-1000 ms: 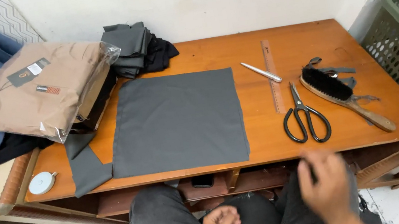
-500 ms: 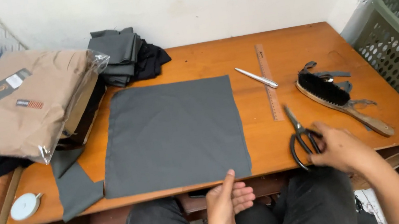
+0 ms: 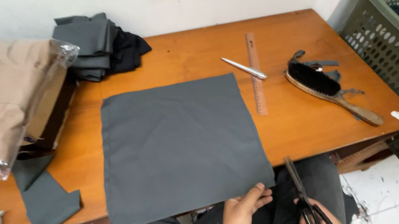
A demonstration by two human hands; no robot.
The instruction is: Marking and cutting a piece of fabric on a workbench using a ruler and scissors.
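Grey cloth square pinched at its near edge, scissors ready beside it.

At the bottom of the frame the left hand [image 3: 242, 212] had its grip closed on the near hem of the grey fabric square [image 3: 181, 147], thumb on top; the right hand [image 3: 315, 221], largely cut off at the lower right, held its grip around the handles of the black scissors [image 3: 302, 197], blades pointing up toward the cloth's corner. The square lay flat mid-frame on the wooden worktop [image 3: 190, 55], overhanging its near edge. It looked light, limp and apt to slide, so best held at the hem. Farther right lay a ruler [image 3: 256, 73], a pen [image 3: 244, 67] and a brush [image 3: 326, 87].
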